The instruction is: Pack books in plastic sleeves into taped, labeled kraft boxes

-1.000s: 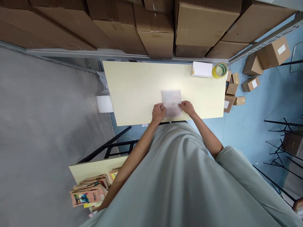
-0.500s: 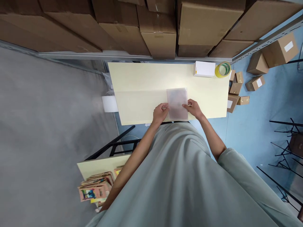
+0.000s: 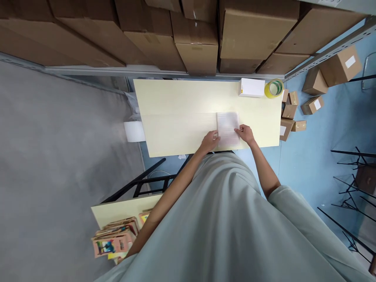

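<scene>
A pale, translucent rectangular packet (image 3: 228, 127), like a plastic sleeve, lies near the front edge of the light yellow table (image 3: 176, 117). Faint stripes cross its surface, and I cannot make out what is inside. At its lower left edge, my left hand (image 3: 209, 141) is closed with the fingertips pinched on the border. On the opposite side my right hand (image 3: 246, 133) grips the right edge, its thumb lying over the top face. The packet sits flat or nearly flat between both hands.
A white box (image 3: 252, 87) and a yellow tape roll (image 3: 274, 89) stand at the table's back right. Large cartons (image 3: 196, 51) fill the shelf above the far edge. Small cardboard boxes (image 3: 289, 111) are beyond the right end. Behind my left arm is a pile of books (image 3: 114, 239).
The packet and both hands have shifted right along the table. The packet appears narrower, and faint stripes show on it now. My left hand has stayed at its left edge.
</scene>
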